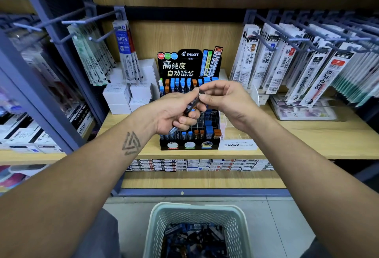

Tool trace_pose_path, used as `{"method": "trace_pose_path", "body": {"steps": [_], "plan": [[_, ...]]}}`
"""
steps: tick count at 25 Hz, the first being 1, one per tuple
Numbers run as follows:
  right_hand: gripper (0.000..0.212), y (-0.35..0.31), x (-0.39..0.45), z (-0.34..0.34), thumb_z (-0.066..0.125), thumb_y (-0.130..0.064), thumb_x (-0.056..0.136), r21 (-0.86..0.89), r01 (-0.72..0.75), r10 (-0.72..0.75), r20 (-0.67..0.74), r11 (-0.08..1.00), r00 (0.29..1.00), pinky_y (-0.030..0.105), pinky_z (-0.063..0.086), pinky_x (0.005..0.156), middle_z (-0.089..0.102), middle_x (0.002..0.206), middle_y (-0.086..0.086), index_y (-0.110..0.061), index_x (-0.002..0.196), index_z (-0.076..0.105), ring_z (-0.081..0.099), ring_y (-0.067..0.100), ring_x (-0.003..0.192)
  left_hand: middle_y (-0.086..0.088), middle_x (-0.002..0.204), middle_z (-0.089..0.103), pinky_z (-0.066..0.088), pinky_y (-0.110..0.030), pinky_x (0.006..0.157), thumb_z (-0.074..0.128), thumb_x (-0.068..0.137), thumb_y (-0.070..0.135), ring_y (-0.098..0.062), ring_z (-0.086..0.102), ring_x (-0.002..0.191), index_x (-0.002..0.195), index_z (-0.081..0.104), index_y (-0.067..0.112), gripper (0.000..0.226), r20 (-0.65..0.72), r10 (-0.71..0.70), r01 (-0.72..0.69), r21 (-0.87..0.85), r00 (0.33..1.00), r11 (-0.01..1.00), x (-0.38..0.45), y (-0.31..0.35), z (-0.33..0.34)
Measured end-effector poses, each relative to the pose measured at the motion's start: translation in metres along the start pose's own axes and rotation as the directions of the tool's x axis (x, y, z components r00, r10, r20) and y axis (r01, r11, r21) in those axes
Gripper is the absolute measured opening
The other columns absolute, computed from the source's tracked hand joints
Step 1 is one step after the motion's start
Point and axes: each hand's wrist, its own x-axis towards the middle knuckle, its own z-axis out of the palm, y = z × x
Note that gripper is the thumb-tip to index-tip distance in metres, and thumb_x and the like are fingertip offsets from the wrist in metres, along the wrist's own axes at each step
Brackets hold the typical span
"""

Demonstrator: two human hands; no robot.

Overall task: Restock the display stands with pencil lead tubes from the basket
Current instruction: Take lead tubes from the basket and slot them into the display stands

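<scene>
The left hand [174, 112], at the centre of the frame, has its fingers curled round a small bundle of dark pencil lead tubes with blue caps [189, 110], one tube end poking out below the palm. Just to its right, the right hand [223, 102] pinches the upper end of one of those tubes between thumb and forefinger; whether the tube is already free of the bundle is hard to tell, since the fingers overlap there. Far left in the frame, grey metal pegs [82, 22] carry hanging packets of pen refills [96, 57], and below them stand plain white cardboard boxes [123, 95] on the light wooden shelf [307, 134]. Behind and beneath both hands stands the black tiered display stand with a PILOT header card [188, 63], its slots partly filled with upright tubes capped in blue and orange [178, 83]. To the right of the stand lies a white MONO label card [238, 145], and further right hang more white refill packets [287, 61]. At the bottom centre of the frame, on the floor, sits the pale green perforated plastic basket [196, 212], holding a loose heap of dark tubes [194, 235].
</scene>
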Motion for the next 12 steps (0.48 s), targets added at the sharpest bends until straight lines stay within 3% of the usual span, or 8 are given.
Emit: {"method": "trace_pose_path", "body": {"steps": [2,6,12], "plan": [[0.023,-0.001,0.002,-0.003,0.073,0.009,0.082,0.033,-0.019,0.021,-0.045,0.999,0.999,0.032,0.058,0.080,0.067,0.088,0.016,-0.003,0.102,0.072,0.066,0.022,0.080,-0.002,0.065,0.049,0.022,-0.017,0.033,0.040,0.105,0.049,-0.008,0.032,0.042,0.100,0.061,0.006,0.048,0.001,-0.002,0.002,-0.021,1.000,1.000,0.001,0.001,-0.005],[0.022,-0.004,0.003,-0.009,0.070,0.012,0.082,0.041,-0.062,0.068,-0.159,0.997,0.985,0.027,0.055,0.064,0.068,0.078,0.012,-0.003,0.098,0.067,0.067,0.018,0.065,-0.005,0.072,0.056,0.023,-0.016,0.033,0.046,0.105,0.024,-0.007,0.035,0.044,0.108,0.059,0.003,0.025,-0.020,-0.003,0.003,-0.043,1.000,0.999,0.001,0.003,-0.011],[0.020,-0.004,0.002,-0.012,0.068,0.013,0.084,-0.006,-0.064,0.063,-0.143,0.998,0.988,0.029,0.057,0.069,0.067,0.081,0.015,0.000,0.098,0.068,0.069,0.020,0.069,-0.012,0.075,0.066,0.025,-0.016,0.032,0.058,0.100,0.012,-0.007,0.038,0.040,0.102,0.066,-0.003,0.017,-0.164,0.081,-0.084,-0.007,0.983,0.996,0.007,-0.001,-0.010]]}}
